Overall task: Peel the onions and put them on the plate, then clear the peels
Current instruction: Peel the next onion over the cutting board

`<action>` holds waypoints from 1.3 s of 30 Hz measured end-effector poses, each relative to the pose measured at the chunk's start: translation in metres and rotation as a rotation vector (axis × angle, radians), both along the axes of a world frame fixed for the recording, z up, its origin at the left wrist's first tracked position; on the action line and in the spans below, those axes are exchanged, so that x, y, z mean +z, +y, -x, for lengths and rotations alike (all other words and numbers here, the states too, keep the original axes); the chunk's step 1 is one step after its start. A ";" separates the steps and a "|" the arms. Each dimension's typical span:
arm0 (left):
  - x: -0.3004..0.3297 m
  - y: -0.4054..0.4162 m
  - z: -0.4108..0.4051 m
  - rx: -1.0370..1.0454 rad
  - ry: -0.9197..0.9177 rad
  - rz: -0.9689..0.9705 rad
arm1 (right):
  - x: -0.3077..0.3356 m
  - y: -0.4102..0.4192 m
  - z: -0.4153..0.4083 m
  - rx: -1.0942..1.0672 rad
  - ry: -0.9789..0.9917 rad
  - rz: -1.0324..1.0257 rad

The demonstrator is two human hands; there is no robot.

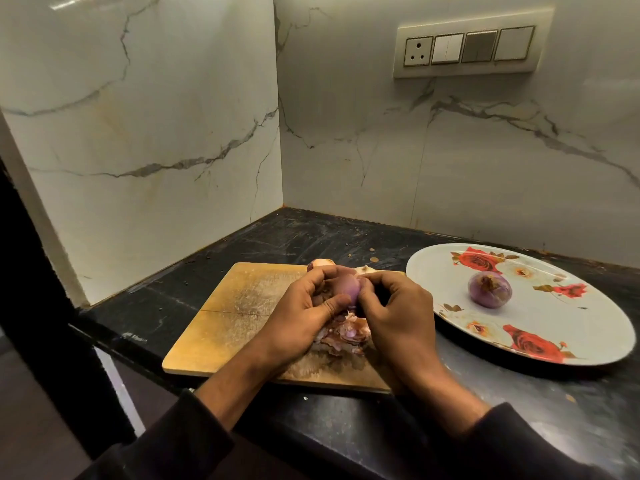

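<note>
Two dark sleeves (180, 434) reach in from the near edge of a black counter (346, 420); the hands meet over a wooden cutting board (228, 306), evidently so that falling skin lands on wood rather than stone. The left hand (304, 317) cradles a small purple onion (348, 289), fingers curled over its far side and thumb pressed along the near side; this looks like the steadying grip. The right hand (398, 313) closes in from the other side, fingertips bent onto the onion's right end, seemingly pinching at skin there, though what exactly is caught between them is hidden. Directly beneath the hands a heap of papery peels (346, 336) lies on the board; the onion is held just above it, which keeps the waste in one pile for the clearing step still to come. Beyond the knuckles, two pale rounded shapes, probably unpeeled onions (320, 263), wait at the board's far edge, within easy reach. To the right, well apart from the board, a rose-patterned plate (519, 341) holds one peeled onion (489, 291) near its middle, root end up; by this count the job seems under halfway done. Behind, marble walls meet in a corner, with a switch panel (467, 50) high on the right wall.
</note>
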State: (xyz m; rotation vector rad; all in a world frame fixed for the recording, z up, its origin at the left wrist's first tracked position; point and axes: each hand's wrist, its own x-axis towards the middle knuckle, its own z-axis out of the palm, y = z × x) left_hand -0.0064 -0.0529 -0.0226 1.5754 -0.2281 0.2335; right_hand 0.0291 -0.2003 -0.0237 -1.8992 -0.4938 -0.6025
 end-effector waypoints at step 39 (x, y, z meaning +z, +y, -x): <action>-0.004 0.001 -0.005 0.067 0.059 0.161 | -0.004 -0.004 -0.003 0.055 0.174 0.017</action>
